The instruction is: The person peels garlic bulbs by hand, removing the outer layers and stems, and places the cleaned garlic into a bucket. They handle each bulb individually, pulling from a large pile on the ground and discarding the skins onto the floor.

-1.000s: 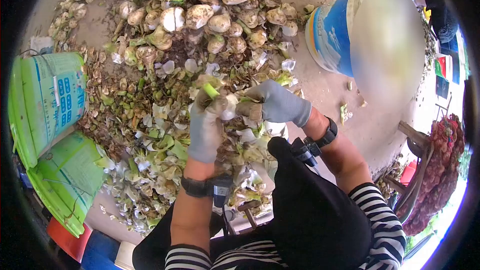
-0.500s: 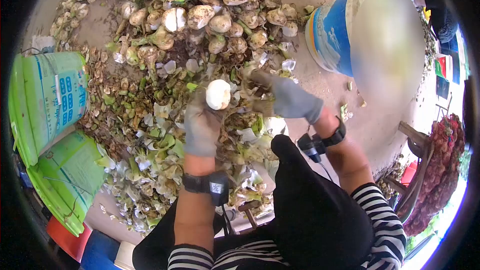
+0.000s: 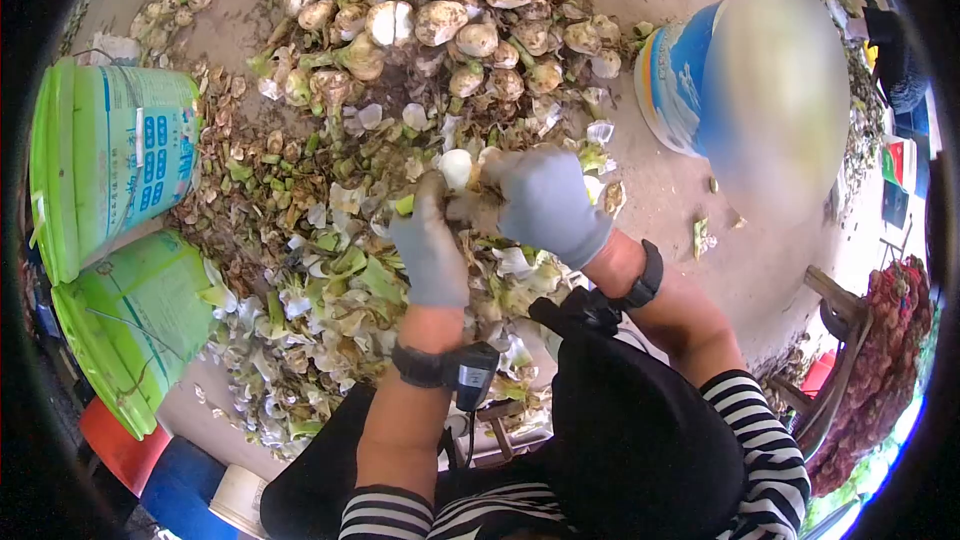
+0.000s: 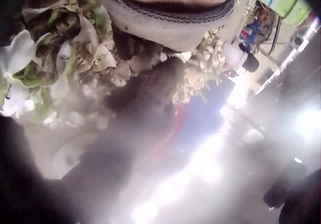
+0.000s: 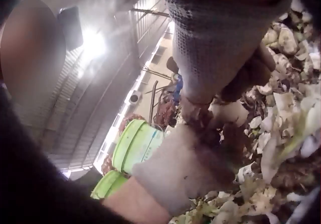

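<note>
Bulb (image 3: 455,168) held left of blue bucket (image 3: 680,75): left hand (image 3: 430,252) fingers curled under it, right hand (image 3: 545,202) fingers pinched on its side. Peel heap (image 3: 330,280) crowded below; floor (image 3: 650,190) bare by bucket.

A whitish, rounded bulb (image 3: 455,168) sits gripped between the gloved left hand (image 3: 430,250) and right hand (image 3: 545,202).
</note>
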Demonstrator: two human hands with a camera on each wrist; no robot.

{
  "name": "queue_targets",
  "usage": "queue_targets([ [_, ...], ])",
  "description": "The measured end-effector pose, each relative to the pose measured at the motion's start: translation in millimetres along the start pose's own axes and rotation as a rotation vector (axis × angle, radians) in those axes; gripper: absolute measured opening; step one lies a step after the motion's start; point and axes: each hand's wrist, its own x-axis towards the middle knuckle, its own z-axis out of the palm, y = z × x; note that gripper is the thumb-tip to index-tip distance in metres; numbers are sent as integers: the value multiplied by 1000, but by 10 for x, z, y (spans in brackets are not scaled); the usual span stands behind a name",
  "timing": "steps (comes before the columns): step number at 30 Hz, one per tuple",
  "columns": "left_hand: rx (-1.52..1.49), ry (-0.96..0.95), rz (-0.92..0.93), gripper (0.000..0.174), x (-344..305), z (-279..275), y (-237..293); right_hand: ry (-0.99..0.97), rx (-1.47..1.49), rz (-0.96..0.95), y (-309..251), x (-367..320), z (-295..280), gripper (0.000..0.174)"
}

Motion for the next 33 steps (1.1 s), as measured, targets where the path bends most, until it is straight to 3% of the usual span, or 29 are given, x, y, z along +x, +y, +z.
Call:
queue_targets([
  [1, 161, 14, 95, 27, -34, -29, -25, -1, -1, 28, -3, 6, 27, 32],
  [3, 156, -6, 52, 25, -123, -40, 26, -87, 8, 24, 61, 10, 4, 30],
  [5, 150, -21, 15, 24, -127, -176, -6, -49, 49, 81, 296, 40, 39, 28],
  [7, 317, -154, 232, 28, -24, -410, -119, -16, 88, 137, 470, -26, 5, 27],
  [8, 315, -149, 241, 28, -32, -423, -89, 1, 84, 183, 545, -50, -33, 24],
  [10, -86, -76, -108, 27, -237, -252, 223, 10, 92, 230, 463, -70, -22, 22],
  [12, -94, -61, -84, 28, -187, -289, 188, -91, 420, 162, 218, -53, -62, 24],
  [14, 644, -33, 411, 25, -96, -444, 13, -110, 301, 68, -18, 49, -78, 25],
  [15, 352, 24, 278, 24, -228, -242, 124, -131, 171, 18, -135, 100, -102, 25],
  [16, 359, 22, 272, 24, -233, -290, 125, -154, 40, -28, -195, 106, -115, 24],
  [18, 246, -66, 121, 25, -207, -397, 152, -243, 178, 19, -129, 146, -134, 23],
  [20, 79, -81, 29, 21, -214, -401, 184, -385, 580, 162, -26, 148, -121, 25],
  [21, -88, -96, -64, 22, -218, -406, 193, -388, 577, 159, 71, 143, -75, 25],
  [22, -91, -95, -61, 22, -225, -449, 177, -271, 442, 153, 201, 127, 5, 27],
  [23, -41, -198, -2, 20, -231, -519, 147, -147, 308, 151, 305, 93, 66, 30],
  [24, 9, -299, 54, 19, -260, -509, 186, -146, 309, 155, 376, 35, 87, 30],
  [25, 45, -228, 2, 31, -341, -468, 228, -205, 223, 211, 427, -25, 98, 28],
  [26, 43, -227, 5, 31, -371, -446, 314, -258, 132, 260, 470, -36, 100, 26],
  [28, -268, 68, -142, 36, -341, -465, 485, -291, 194, 288, 424, -63, 54, 24],
  [30, -524, -102, 225, 40, -79, -1179, 600, -14, 153, 88, 635, -177, 165, 20],
  [31, -764, -486, 291, 49, -373, -1036, 1134, 12, 156, 80, 621, -152, 69, 25],
  [32, -858, -799, 406, 56, -401, -1241, 1436, 20, 146, 85, 621, -100, -34, 25],
  [33, -951, -700, 535, 58, -593, -1171, 1682, 39, 100, 185, 623, -7, -134, 26],
])
